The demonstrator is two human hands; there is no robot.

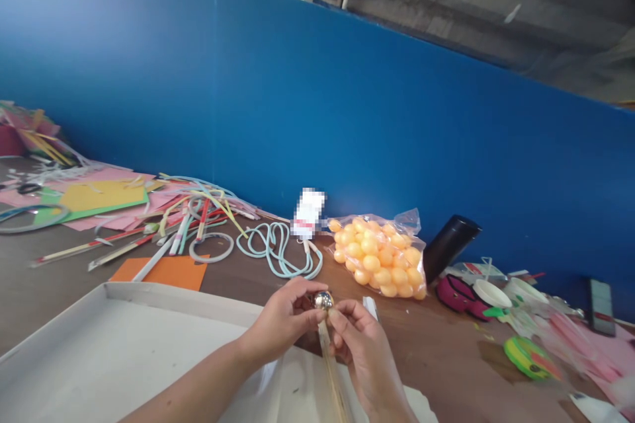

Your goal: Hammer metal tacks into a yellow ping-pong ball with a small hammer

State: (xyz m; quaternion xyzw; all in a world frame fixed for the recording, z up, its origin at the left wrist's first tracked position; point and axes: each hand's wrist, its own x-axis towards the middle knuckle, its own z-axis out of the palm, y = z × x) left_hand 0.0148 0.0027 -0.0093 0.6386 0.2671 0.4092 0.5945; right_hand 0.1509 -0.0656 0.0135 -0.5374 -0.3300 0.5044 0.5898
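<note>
A shiny silver ball (323, 300) sits at the upper end of a thin, pale wooden stick (332, 370). My left hand (285, 317) is closed, its thumb and fingertips gripping the ball from the left. From the right, my right hand (364, 350) pinches at the ball's base, with its curled fingers against the top of the stick. Exactly how the ball and stick meet is hidden by my fingertips. The lower stick runs down toward me over a large white shallow tray or box lid (149, 330).
Behind my hands lie a clear bag of orange balls (377, 254), a coiled pale-blue cord (278, 248) and a black cylinder (451, 244). Coloured paper (109, 198) and strips crowd the left. A green-yellow tape roll (530, 357) and phone (601, 307) are right. A blue partition (297, 99) stands behind.
</note>
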